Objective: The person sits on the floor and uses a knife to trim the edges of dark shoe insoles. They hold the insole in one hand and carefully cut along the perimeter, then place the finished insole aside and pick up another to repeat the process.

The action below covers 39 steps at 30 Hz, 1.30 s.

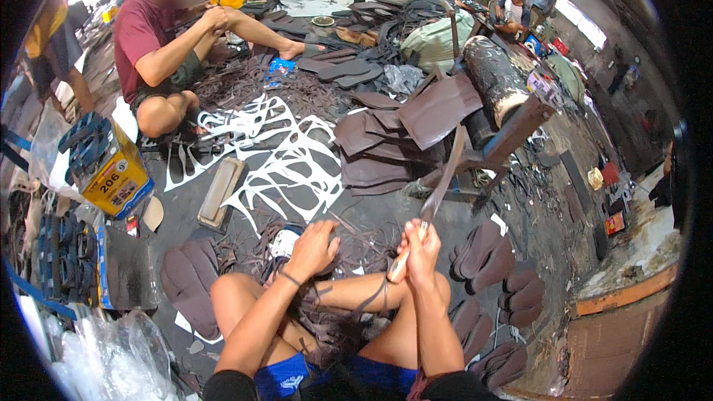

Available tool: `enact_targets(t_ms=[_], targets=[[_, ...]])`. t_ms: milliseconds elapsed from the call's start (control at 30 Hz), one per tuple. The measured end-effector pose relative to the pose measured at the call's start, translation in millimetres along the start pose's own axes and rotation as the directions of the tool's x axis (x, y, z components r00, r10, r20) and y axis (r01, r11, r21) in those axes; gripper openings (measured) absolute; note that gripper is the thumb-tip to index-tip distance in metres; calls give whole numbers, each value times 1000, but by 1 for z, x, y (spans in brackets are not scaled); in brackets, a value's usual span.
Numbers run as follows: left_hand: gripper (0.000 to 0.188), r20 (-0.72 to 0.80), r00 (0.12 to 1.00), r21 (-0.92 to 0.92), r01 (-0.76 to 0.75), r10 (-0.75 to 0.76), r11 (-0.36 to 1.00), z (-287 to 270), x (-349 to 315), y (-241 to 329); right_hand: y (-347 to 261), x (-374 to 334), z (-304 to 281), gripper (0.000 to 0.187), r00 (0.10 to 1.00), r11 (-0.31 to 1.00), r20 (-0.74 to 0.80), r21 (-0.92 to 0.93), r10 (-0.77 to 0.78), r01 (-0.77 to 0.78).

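Note:
A long knife (443, 182) with a curved blade and a pale wooden handle is gripped in my right hand (422, 254), its blade pointing up and away over the floor. My left hand (315, 247) hovers left of it, above my crossed legs, fingers loosely bent and apart with nothing visible in them. Just beyond that hand lies a small white item (283, 243), partly covered. Thin dark strips and scraps (241, 256) lie around my legs. Brown sole-shaped pieces (483, 256) are stacked by my right knee, and others (189, 282) rest on the left.
Brown sheets (440, 110) are piled ahead beside a thick cylinder (494, 74). A white cut-out sheet (286, 163) and a shallow tray-like block (221, 193) lie in front. A co-worker in a maroon shirt (139, 44) sits far left, near a yellow-blue box (122, 186) with sandals.

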<state>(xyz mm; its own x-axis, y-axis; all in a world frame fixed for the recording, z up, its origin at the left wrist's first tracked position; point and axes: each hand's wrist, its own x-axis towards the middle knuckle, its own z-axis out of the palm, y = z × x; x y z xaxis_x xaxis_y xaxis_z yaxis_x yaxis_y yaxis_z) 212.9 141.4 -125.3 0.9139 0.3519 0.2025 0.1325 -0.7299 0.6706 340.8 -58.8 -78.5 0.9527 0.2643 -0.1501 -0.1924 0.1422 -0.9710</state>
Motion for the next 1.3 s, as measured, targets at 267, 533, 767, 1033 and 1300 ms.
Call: enact_targets(t_ms=[267,533,767,1033,1300], targets=[[51,-222,942,454,-130,253,881,105,209,-68,33,5,3,21,990,994,-118,-71,73,-82],[47,-82,981,439,-121,174,890,116,255,-91,48,6,3,23,997,990,-50,-132,52,-58],[42,-76,997,106,11,-3,994,7,142,-30,40,5,-1,24,993,993,-2,1,120,-120],[46,100,900,-483,417,-425,770,-75,-36,4,23,-15,17,25,982,978,92,-139,168,-154],[33,50,895,-807,297,-443,510,-72,-129,57,43,-62,1,62,1000,919,31,-394,-5,17]])
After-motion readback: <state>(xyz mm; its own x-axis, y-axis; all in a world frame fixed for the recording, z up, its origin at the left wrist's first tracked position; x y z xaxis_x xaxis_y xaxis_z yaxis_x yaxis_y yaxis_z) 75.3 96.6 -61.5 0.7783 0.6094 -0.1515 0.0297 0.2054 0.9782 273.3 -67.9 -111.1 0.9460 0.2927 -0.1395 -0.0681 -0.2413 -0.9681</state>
